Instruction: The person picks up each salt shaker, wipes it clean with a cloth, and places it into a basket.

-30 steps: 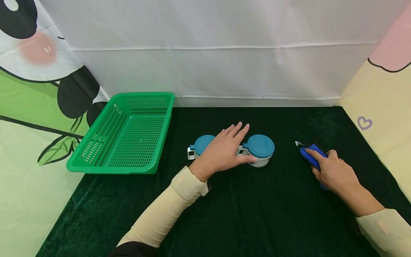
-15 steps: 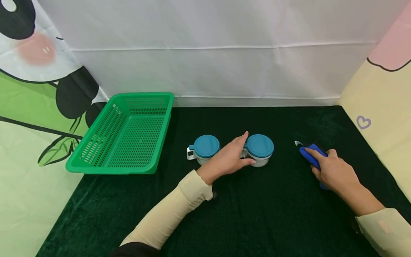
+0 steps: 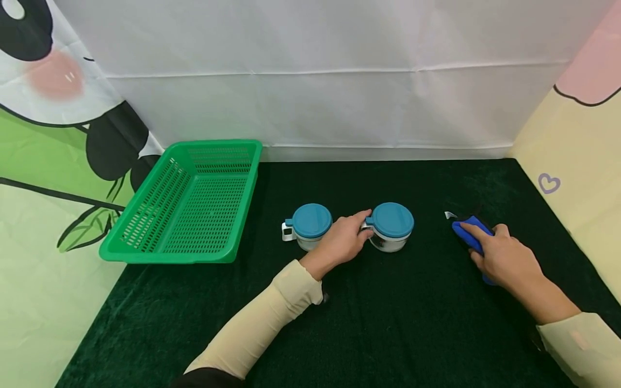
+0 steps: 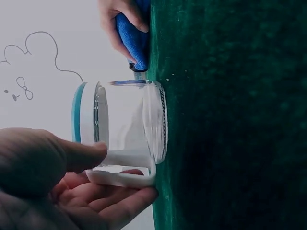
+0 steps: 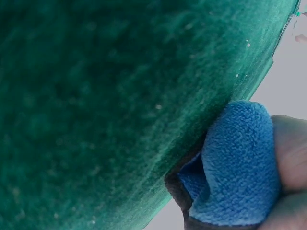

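Two clear glass jars with blue lids and white handles stand upright side by side on the green cloth. My left hand (image 3: 342,240) holds the handle of the right-hand jar (image 3: 392,222); in the left wrist view the thumb lies on the white handle (image 4: 122,178) and the fingers curl beneath it. The other jar (image 3: 312,221) stands just left of that hand, its handle facing left. Over on the right, my right hand (image 3: 511,264) grips a folded blue towel (image 3: 471,235) with a dark edge and a small white tag. The right wrist view shows the towel's (image 5: 240,163) fuzzy pile bunched under the fingers.
A green plastic basket (image 3: 218,143) with perforated walls stands at the left back, nothing inside it. The dark green cloth (image 3: 388,334) covers the table, and a white sheet (image 3: 339,108) rises along its back edge. Printed sheets flank both sides.
My left hand has drawn its spread fingers in and closed them on the right-hand jar's handle, uncovering the left jar. My right hand stays in place with the towel.
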`<state>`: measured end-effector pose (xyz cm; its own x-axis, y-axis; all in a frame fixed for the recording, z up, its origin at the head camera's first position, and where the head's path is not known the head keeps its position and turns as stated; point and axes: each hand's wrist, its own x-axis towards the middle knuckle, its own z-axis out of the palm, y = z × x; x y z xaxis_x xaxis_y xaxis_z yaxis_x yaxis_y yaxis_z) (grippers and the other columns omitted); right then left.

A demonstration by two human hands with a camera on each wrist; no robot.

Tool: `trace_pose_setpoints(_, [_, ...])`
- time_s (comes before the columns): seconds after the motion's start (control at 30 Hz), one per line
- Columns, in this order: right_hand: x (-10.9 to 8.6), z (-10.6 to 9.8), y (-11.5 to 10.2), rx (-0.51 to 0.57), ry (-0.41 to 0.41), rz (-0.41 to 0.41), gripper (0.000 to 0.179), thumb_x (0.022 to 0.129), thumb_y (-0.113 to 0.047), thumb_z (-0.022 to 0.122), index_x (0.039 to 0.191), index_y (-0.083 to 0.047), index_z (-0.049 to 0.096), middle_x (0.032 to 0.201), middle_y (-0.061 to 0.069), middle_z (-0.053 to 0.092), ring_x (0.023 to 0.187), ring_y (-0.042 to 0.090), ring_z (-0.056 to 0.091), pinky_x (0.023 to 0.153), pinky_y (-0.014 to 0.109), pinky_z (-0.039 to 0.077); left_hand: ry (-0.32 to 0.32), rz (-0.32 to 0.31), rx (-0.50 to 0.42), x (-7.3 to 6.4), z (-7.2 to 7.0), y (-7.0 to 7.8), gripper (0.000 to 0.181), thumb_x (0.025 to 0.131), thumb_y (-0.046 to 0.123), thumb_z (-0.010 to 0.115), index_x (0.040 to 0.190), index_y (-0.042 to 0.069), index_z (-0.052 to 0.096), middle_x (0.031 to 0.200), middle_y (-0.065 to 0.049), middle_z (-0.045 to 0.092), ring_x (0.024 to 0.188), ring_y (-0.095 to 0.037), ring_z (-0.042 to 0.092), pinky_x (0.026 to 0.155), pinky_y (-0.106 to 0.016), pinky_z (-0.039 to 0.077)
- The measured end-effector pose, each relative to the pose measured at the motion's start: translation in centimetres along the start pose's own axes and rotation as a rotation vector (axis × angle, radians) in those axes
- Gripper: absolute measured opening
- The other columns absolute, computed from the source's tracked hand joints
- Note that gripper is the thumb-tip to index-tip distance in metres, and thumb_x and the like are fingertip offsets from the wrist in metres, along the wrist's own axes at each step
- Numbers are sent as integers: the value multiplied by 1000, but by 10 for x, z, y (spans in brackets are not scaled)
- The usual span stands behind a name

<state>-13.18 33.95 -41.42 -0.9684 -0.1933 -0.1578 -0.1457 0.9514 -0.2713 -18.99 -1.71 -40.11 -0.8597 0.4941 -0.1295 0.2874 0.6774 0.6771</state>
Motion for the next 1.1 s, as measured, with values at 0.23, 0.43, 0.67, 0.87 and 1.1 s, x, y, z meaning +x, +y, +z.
trace_pose_setpoints(0.23, [0, -1, 0, 0, -1, -1, 66, 103, -24, 58, 161, -13, 27, 117, 43, 38, 65, 28, 55, 47, 29, 48, 69, 26, 28, -1, 5, -1, 38, 108, 30, 56, 141, 13, 61, 107, -2, 68, 73, -10, 59, 65, -24, 51])
trace_pose_setpoints(0.43, [0, -3, 0, -10, -6, 5, 67, 103, -24, 59, 161, -13, 27, 117, 44, 38, 66, 29, 56, 47, 29, 48, 150, 93, 15, -2, 10, 0, 30, 108, 30, 56, 129, 10, 66, 78, 2, 59, 59, -10, 55, 54, -24, 48])
trace_pose_setpoints(0.67, [1, -8, 0, -25, 0, 7, 68, 102, -25, 60, 161, -14, 27, 116, 43, 39, 68, 30, 57, 47, 30, 49, 242, 171, 7, -8, 3, 10, 32, 108, 31, 55, 129, 10, 67, 78, 3, 61, 56, -7, 52, 51, -21, 46])
trace_pose_setpoints(0.87, [6, -23, -4, -5, 16, 40, 68, 104, -27, 59, 162, -15, 25, 119, 43, 38, 73, 38, 58, 49, 37, 53, 336, 235, -92, -20, -23, 29, 30, 108, 30, 56, 126, 9, 68, 86, -3, 69, 60, -9, 56, 56, -22, 50])
trace_pose_setpoints(1.1, [15, -61, -26, 103, 107, 20, 67, 107, -37, 55, 163, -18, 24, 123, 42, 40, 93, 60, 56, 63, 65, 56, 424, 252, -216, -32, -56, 40, 24, 107, 26, 59, 121, 10, 70, 107, 1, 75, 83, -12, 64, 82, -27, 58])
